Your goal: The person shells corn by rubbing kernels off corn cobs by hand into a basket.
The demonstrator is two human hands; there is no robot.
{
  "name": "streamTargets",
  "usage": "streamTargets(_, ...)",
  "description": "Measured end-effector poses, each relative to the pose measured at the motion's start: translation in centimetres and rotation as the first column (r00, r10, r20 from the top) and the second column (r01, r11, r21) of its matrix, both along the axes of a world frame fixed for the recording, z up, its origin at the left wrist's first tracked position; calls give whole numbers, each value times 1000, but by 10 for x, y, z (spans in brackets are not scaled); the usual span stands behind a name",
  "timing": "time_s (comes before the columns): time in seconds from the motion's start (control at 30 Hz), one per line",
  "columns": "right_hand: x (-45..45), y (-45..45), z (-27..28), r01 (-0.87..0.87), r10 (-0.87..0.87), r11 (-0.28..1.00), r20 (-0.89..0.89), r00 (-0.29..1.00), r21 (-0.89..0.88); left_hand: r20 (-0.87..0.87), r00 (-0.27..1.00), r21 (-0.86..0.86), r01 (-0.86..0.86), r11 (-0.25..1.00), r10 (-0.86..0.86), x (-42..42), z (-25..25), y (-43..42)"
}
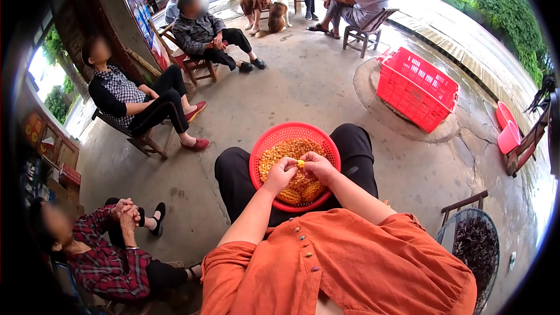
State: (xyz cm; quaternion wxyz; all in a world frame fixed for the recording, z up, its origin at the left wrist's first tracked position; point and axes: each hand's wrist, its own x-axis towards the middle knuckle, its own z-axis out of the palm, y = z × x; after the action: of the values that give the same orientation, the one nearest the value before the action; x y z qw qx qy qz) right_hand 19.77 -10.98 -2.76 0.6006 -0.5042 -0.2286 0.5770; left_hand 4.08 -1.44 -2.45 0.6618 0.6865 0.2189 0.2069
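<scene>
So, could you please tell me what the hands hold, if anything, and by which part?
The left hand and right hand pinch a small yellow piece, apparently corn, at its opposite sides.

Broad grey concrete floor (303,93), cracked and glossy toward its right edge under bright daylight; pale paved edging (461,52) along the far right edge, leafy trees (513,17) beyond; wooden chair (379,20) near the far edge; along the left edge, dark wall (114,14), colourful posters (146,0), wooden cabinet (67,153)
</scene>
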Motion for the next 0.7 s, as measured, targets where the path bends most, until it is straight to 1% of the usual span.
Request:
streamTargets(0.03,-1,-1,3,-1,2,1000,20,1000,-9,0,1000,0,0,1000,0,0,-1,1)
streamTargets(0.1,2,-1,-3,-19,19,1000,-9,1000,-7,-3,1000,-185,24,982,-25,0,-2,3)
streamTargets(0.17,4,2,-9,-14,14,1000,-39,999,16,10,1000,-171,18,985,-16,-1,-2,3)
streamTargets(0.23,4,2,-5,-9,11,999,-68,998,37,0,1000,-210,-17,977,17,-1,-5,6)
streamTargets(0.3,4,0,0,-18,19,1000,-173,985,4,12,1000,-213,-2,977,5,-1,-8,7)
streamTargets(0.4,4,1,0,-32,34,999,-138,990,22,26,1000,-176,-2,984,7,-1,-6,6)
streamTargets(0.47,2,1,0,-19,22,999,-125,992,26,24,999,-246,-28,969,35,-1,-3,5)
streamTargets(0.5,1,1,0,-7,11,1000,-113,994,30,24,999,-246,-28,969,35,-1,-3,4)
streamTargets(0.53,1,2,-3,-7,11,1000,-113,994,30,14,1000,-190,-14,982,17,-1,-2,4)
streamTargets(0.57,2,4,-9,-18,19,999,-23,1000,36,3,1000,-134,1,991,-1,-1,-2,4)
streamTargets(0.6,1,5,-9,-30,27,999,68,997,42,2,1000,-133,2,991,-1,0,-5,4)
streamTargets(0.63,1,4,-9,-29,26,999,68,997,42,-21,1000,-43,14,999,-15,1,-9,5)
streamTargets(0.67,0,4,-10,-27,23,999,123,992,30,-46,999,48,28,998,-26,1,-12,6)
streamTargets(0.7,-1,4,-10,-24,21,1000,179,984,17,-46,999,48,29,998,-27,1,-12,5)
